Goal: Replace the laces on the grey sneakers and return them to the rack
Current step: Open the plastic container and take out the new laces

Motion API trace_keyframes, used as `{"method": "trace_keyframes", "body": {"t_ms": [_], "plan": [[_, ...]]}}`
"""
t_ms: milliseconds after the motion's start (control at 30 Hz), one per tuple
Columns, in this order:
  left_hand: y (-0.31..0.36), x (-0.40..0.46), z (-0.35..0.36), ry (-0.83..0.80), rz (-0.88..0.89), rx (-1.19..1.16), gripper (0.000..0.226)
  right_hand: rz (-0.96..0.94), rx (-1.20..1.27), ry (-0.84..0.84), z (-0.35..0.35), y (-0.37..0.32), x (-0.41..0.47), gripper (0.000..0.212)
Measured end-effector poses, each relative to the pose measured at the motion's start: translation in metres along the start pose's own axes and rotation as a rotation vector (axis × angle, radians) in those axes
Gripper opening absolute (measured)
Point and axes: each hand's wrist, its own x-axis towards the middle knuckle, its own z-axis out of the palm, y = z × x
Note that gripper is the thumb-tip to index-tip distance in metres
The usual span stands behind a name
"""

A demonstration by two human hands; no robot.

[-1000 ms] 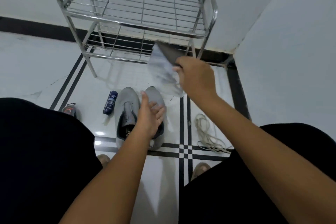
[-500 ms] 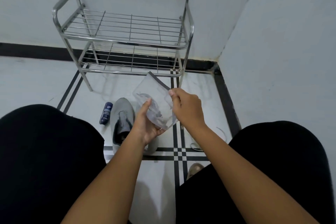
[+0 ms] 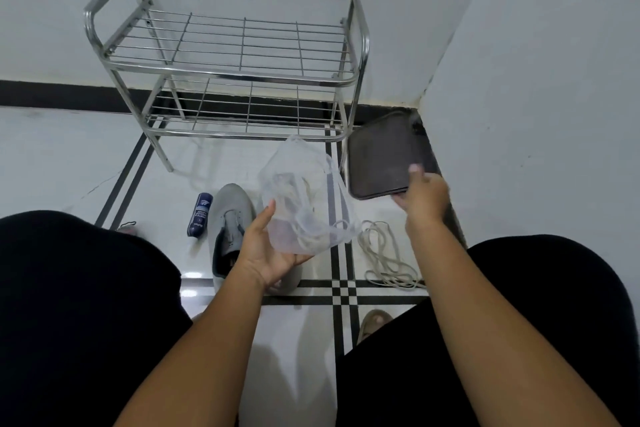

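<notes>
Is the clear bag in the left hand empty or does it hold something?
Holds something: pale laces show through the clear bag.

floor (image 3: 62, 156): tiled | on it: rack (image 3: 221, 73), sneaker (image 3: 228, 218), bottle (image 3: 199, 215), loose lace (image 3: 384, 253)

I see my left hand (image 3: 268, 253) cupping a clear plastic container (image 3: 301, 204) with pale coiled laces (image 3: 294, 198) inside. Below that hand lie the grey sneakers (image 3: 228, 229), and left of them a dark blue bottle (image 3: 199, 215). My right hand (image 3: 424, 196) grips a dark flat rectangular lid (image 3: 379, 159). Between my hands, nearer the right, a loose pale lace (image 3: 384, 256) lies on the tiled floor (image 3: 62, 163). Beyond both hands stands the two-tier chrome wire rack (image 3: 235, 55).
</notes>
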Motion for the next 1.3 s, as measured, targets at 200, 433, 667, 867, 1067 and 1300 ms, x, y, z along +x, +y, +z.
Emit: {"method": "trace_keyframes", "body": {"t_ms": [200,433,667,867,1067,1300], "plan": [[0.001,0.010,-0.001,0.205,0.052,0.321,0.040,-0.133,-0.326,-0.170,0.037,0.028,-0.026,0.013],[0.010,0.023,-0.007,0.291,0.092,0.629,0.084,-0.190,-0.445,-0.249,0.054,0.047,-0.030,0.014],[0.014,0.041,-0.024,0.540,0.261,0.600,0.106,0.325,-0.386,-0.091,0.033,0.080,0.015,0.030],[0.005,0.044,-0.028,0.480,0.244,0.661,0.087,0.633,-0.176,-0.016,0.001,0.119,0.009,0.045],[-0.003,0.039,-0.021,0.409,0.185,0.780,0.087,0.019,-0.348,-0.094,0.053,0.071,0.019,0.024],[-0.001,0.030,-0.003,0.323,0.032,0.891,0.107,-0.406,-1.249,-0.998,0.099,0.071,-0.036,0.101]]}}
